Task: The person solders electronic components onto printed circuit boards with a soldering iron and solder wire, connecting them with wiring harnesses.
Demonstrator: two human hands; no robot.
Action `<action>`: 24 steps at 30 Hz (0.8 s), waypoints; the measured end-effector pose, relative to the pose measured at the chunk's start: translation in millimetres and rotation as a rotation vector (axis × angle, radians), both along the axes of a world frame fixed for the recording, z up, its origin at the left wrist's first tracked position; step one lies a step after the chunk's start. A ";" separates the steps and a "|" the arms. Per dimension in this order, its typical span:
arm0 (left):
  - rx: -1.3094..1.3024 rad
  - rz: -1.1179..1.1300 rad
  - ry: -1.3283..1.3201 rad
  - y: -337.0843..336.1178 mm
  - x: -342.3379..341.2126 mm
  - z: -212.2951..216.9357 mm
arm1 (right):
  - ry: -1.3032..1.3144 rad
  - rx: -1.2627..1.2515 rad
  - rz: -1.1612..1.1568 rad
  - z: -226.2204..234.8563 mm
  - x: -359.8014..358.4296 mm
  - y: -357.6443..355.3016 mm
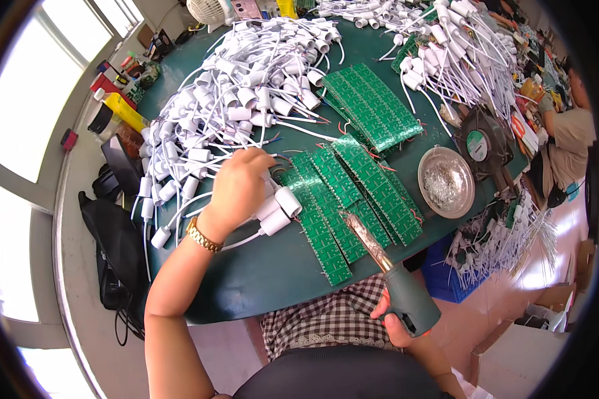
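Observation:
My right hand is wrapped around the dark grey-green handle of a soldering gun. Its metal barrel slants up and left, and the tip is over the green circuit boards at the table's front. Fingers bent and drawn together, my left hand is at the left edge of these boards, beside thin wires. What lies between its fingertips is hidden. Just below it, white lamp holders with white cables lie against the boards. A gold watch circles my left wrist.
A big heap of white lamp holders covers the table's left; another pile lies far right. Stacked boards sit behind the front ones. At right are a bowl of shiny solder scraps and a fan. Another person sits far right.

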State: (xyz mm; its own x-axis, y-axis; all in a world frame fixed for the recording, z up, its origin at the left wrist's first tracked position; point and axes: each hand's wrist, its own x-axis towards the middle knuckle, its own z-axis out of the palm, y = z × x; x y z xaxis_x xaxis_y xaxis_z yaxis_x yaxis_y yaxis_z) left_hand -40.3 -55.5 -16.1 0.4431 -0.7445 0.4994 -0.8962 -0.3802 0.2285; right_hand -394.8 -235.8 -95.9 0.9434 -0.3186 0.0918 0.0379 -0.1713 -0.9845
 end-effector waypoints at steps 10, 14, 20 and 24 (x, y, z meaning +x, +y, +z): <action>-0.047 0.468 -0.059 69.3 61.1 15.7 | -0.008 -0.127 0.050 -9.4 -0.7 -1.3; -0.817 0.307 0.474 96.4 62.3 52.4 | -0.054 -0.043 -0.011 1.1 9.4 6.2; -0.504 1.039 0.008 155.7 87.2 6.2 | -0.137 0.065 0.092 14.9 26.6 6.5; -0.142 0.471 -0.582 120.1 34.7 26.4 | -0.024 0.060 0.022 -11.8 3.9 4.1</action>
State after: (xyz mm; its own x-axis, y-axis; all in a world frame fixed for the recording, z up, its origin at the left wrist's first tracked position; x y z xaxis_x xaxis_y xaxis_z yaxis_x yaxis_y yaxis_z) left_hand -5.6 64.6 10.3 0.3343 -0.4530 0.8265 -0.6372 -0.7547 -0.1560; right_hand -390.9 -231.7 -107.7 0.9480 -0.3034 0.0959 0.0648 -0.1111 -0.9917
